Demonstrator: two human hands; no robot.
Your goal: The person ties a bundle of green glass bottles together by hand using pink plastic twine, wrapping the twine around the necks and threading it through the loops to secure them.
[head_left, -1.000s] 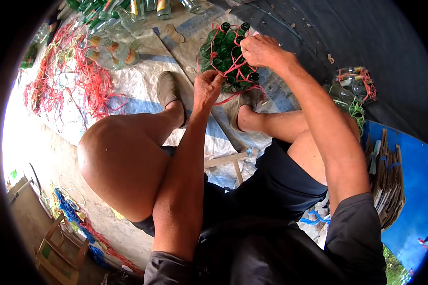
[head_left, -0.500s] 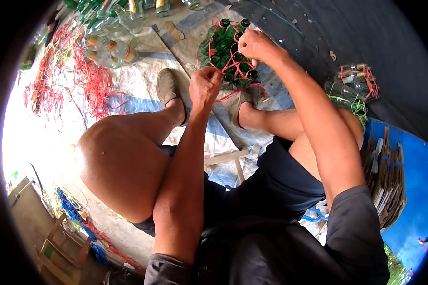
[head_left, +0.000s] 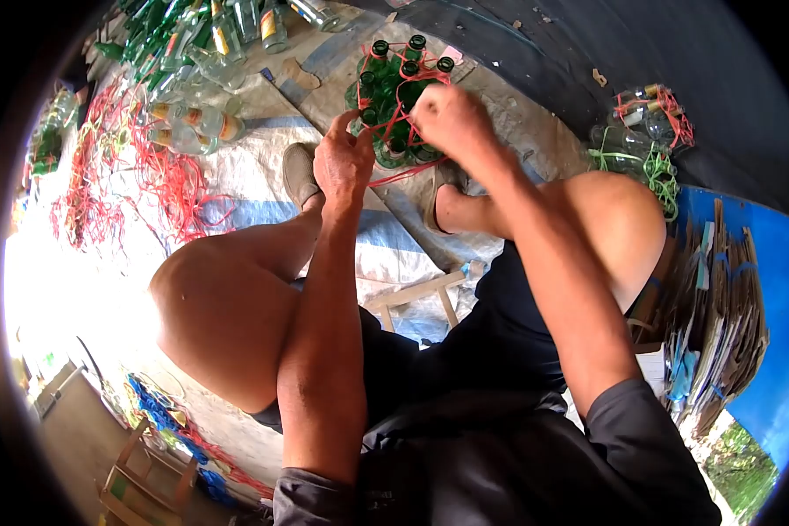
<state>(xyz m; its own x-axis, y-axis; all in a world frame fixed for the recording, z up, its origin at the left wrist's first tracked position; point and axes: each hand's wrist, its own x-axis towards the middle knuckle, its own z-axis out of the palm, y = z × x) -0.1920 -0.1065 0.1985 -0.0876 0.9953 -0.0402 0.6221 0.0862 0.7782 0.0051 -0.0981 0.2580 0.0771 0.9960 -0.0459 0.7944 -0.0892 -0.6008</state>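
Right hand point(head_left: 454, 121) blurred, clenched; from here I can't tell whether on twine point(head_left: 401, 110). It hides some bottles point(head_left: 382, 86), bundled far centre. Left hand point(head_left: 344, 159) pinching twine. Pale blue-striped sheet point(head_left: 265, 168) below; dark cloth point(head_left: 684, 66) far right; glare swallows left edge.

Glossy glass bottles point(head_left: 386, 86); shiny plastic strips point(head_left: 403, 174); matt wooden frame point(head_left: 416, 291).

No legible text, even on bottle labels point(head_left: 193, 117).
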